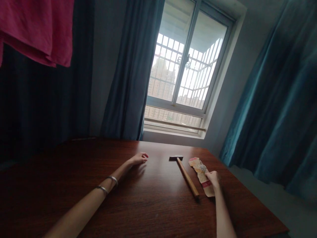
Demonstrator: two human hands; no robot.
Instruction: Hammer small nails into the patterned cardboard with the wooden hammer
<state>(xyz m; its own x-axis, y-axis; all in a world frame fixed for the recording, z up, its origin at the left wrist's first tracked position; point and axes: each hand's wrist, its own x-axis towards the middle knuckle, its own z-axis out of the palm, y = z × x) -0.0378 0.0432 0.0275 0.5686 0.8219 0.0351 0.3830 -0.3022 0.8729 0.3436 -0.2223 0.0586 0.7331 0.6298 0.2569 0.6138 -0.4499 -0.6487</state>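
1. Directions are given by a clock face centred on the hammer (187, 177), with 12 o'clock toward the window (184, 72).
2. The hammer is laid on the brown wooden table (153, 208), its dark head pointed toward 11 o'clock and its wooden handle run back toward 5; it is touched by neither hand.
3. At 3 o'clock, just beside the handle, a patterned beige piece (201, 177) with reddish bands and dark stripes is seen; its material cannot be told.
4. Its outer edge is grasped by the right hand (213, 179), by which part of the piece is covered.
5. At about 10 o'clock, the left hand (139, 158) is held loosely curled with nothing gripped; whether the tabletop is touched cannot be told. Two silvery bangles (113, 179) are worn on that forearm.
6. Between the left hand and the patterned piece, the way is crossed by the hammer.
7. Beyond the table, the window is fronted outside by white bars (168, 44), through which tall buildings (160, 79) are seen.
8. The window is flanked by a blue curtain (123, 82) at 11 o'clock and a teal curtain (272, 112) at 2.
9. At 10 o'clock, high up, dark drapery (49, 102) is partly covered by a pink cloth (44, 31).
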